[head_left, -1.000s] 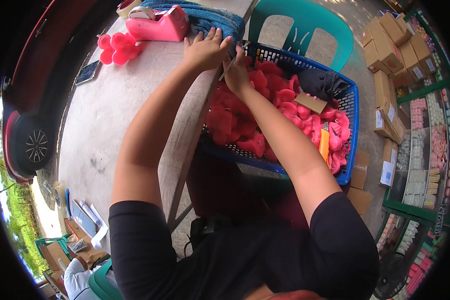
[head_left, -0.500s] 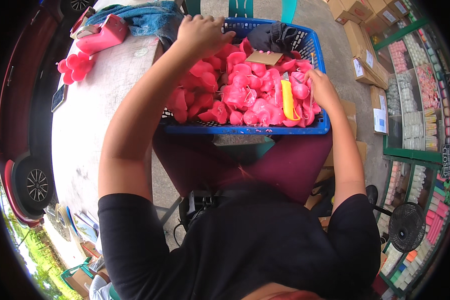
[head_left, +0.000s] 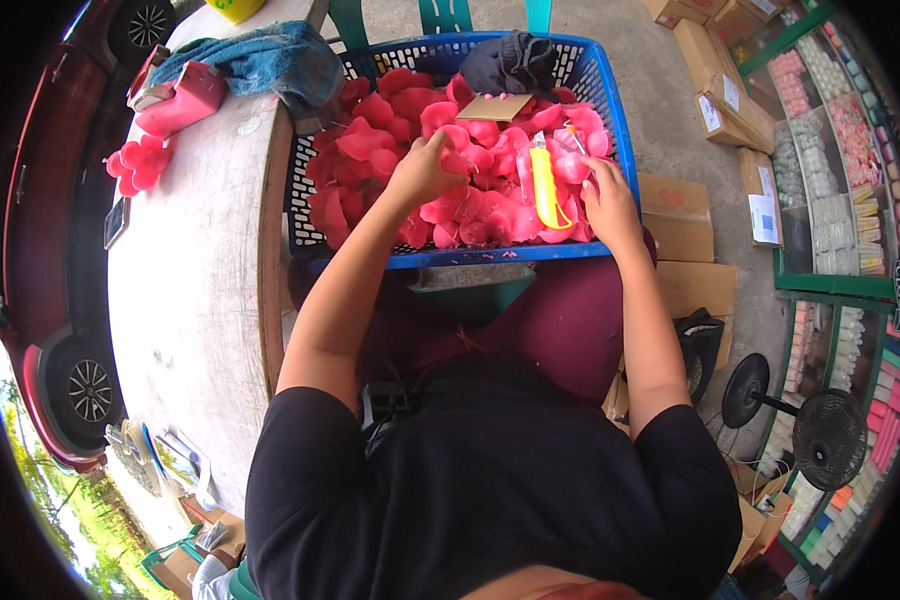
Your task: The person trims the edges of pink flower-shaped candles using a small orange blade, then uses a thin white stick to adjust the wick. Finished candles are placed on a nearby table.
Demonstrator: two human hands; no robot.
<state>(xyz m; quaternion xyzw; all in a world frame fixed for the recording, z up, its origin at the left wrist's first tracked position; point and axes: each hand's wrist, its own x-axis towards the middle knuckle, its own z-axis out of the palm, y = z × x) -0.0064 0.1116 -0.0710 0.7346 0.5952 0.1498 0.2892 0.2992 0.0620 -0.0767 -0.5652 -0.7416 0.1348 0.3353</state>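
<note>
A blue plastic basket (head_left: 610, 110) heaped with pink, waxy-looking moulded pieces (head_left: 370, 140) rests at my lap. My left hand (head_left: 425, 178) is over the heap, its curved fingers and thumb apart around a pink piece. At the right side of the basket, my right hand (head_left: 610, 208) is closed on a thin stick-like tool (head_left: 576, 140), its tip pointing up and away. Beside it, a yellow utility knife (head_left: 546, 185) with its blade out lies on the pieces. Farther back are a flat piece of cardboard (head_left: 492, 107) and a dark cloth (head_left: 510, 65).
On the left, a whitish table (head_left: 195, 270) carries a pink tape dispenser (head_left: 182, 105), a blue towel (head_left: 260, 60), a pink ball cluster (head_left: 138, 163) and a phone (head_left: 116, 222). Cardboard boxes (head_left: 675, 215), a black fan (head_left: 828, 440) and stocked shelves (head_left: 835, 220) are on the right.
My left hand has come from the basket's far rim down onto the pink pieces. My right hand, still with the thin tool, sits slightly lower. The whole view has shifted a little.
</note>
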